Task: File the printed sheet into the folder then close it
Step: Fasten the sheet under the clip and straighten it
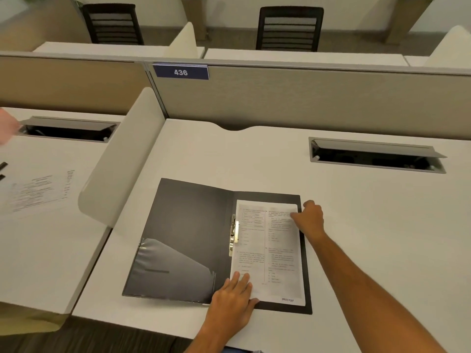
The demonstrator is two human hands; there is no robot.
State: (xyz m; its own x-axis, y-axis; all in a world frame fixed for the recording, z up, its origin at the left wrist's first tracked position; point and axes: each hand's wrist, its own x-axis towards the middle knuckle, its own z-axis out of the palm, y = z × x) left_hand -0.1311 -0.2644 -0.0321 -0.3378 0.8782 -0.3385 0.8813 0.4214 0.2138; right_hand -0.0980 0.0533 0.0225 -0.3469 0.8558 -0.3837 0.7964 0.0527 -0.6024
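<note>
A black folder [188, 225] lies open and flat on the white desk [356, 225]. The printed sheet [275, 253] rests on its right half, with its left edge under the metal spring clip [234, 235] at the spine. My left hand [234, 299] lies flat, fingers apart, on the sheet's lower left corner. My right hand [309, 219] pinches the sheet's upper right edge between thumb and fingers. A clear pocket [175, 266] covers the lower part of the folder's left cover.
A white curved divider [122, 159] separates this desk from the left one, where another printed paper [38, 192] lies. An open cable tray [374, 155] sits at the back right of my desk. A grey partition with the sign 436 [181, 72] stands behind.
</note>
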